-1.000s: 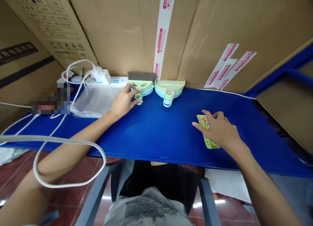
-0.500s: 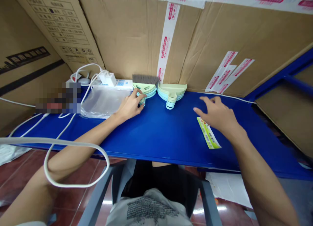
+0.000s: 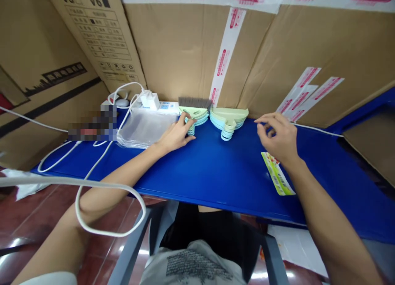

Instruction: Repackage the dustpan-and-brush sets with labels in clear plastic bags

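Observation:
My left hand is over the left stack, its thumb apart from the other fingers. Its fingertips are at the handle of the top small hand brush, pale green with grey bristles; whether they touch it I cannot tell. Pale blue pieces lie beneath. Just right of it stands a stack of small dustpans, pale green over blue, handles toward me. My right hand hovers further right, fingers curled and thumb tip close to the index fingertip, with nothing visible between them. Below it lies a green and white printed card.
Clear plastic bags lie left of the brushes, before a white power strip with a plugged-in adapter. A white cable loops across my left forearm. Cardboard walls the back of the blue table.
The view has shifted, so things appear further right. My left fingers have spread a little at the brush stack. The right hand's fingers have curled, bringing thumb and index closer together.

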A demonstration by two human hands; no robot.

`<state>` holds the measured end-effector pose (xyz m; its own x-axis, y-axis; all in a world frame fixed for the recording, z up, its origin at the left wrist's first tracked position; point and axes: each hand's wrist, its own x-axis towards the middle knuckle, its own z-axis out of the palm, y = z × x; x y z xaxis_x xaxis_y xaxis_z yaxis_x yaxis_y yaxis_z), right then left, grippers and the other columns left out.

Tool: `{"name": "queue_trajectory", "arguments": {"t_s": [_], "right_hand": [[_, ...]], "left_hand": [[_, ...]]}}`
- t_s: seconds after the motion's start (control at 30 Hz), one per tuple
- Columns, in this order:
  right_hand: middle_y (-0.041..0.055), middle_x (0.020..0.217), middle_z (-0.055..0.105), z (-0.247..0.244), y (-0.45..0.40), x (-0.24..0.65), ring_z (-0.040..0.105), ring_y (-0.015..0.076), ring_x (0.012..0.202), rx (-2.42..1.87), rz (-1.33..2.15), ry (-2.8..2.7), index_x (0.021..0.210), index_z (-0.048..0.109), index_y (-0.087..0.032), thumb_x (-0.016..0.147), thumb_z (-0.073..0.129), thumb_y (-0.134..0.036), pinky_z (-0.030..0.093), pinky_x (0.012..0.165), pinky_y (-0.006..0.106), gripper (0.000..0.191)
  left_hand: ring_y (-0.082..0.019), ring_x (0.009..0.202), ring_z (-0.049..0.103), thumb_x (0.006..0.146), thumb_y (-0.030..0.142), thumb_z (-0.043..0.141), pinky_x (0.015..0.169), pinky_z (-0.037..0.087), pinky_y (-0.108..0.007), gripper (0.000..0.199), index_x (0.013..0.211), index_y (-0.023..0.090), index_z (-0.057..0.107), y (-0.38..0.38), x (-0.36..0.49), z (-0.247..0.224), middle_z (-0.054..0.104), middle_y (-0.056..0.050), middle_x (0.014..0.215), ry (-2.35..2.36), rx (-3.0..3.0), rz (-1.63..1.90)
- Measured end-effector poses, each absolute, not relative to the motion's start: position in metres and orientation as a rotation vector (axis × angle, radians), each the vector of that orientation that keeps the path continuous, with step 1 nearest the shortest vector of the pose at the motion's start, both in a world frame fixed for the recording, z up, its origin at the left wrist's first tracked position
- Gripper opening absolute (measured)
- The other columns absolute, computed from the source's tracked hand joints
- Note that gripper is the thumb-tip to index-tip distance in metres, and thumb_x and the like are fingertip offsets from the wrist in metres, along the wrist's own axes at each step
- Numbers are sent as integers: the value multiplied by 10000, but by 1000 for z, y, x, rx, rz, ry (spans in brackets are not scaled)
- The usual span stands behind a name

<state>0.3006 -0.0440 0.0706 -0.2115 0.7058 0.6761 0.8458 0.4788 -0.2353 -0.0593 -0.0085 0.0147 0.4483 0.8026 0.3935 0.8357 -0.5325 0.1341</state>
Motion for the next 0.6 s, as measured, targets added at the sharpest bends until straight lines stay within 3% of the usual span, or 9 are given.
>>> {"name": "queue_trajectory", "arguments": {"t_s": [0.27,0.47,0.6], "right_hand": [[90,997,751,73,-41,327,702,234,770,-1381,-246,-1772,1047,760,-247,1016,531,-341,601,745,405,249],[89,950,756,69,-36,338,731,245,773,-1415,-256,-1687,1072,750,-234,1020,508,-362,597,711,393,279],[80,915,752,66,-31,344,728,237,760,-1427,-231,-1619,1082,742,-219,1008,506,-333,589,725,390,272]], "left_hand": [[-360,1149,682,994,280,647,925,643,-507,545,1517,217,511,-8,-59,14,439,-194,1515,-1465,-2573,-532],[-372,1204,662,997,476,665,956,628,-504,676,1583,227,440,-12,-63,16,469,-194,1503,-1433,-2549,-542],[-355,1183,679,1021,524,614,975,612,-506,615,1544,225,496,-11,-68,18,505,-186,1468,-1458,-2499,-655]]}}
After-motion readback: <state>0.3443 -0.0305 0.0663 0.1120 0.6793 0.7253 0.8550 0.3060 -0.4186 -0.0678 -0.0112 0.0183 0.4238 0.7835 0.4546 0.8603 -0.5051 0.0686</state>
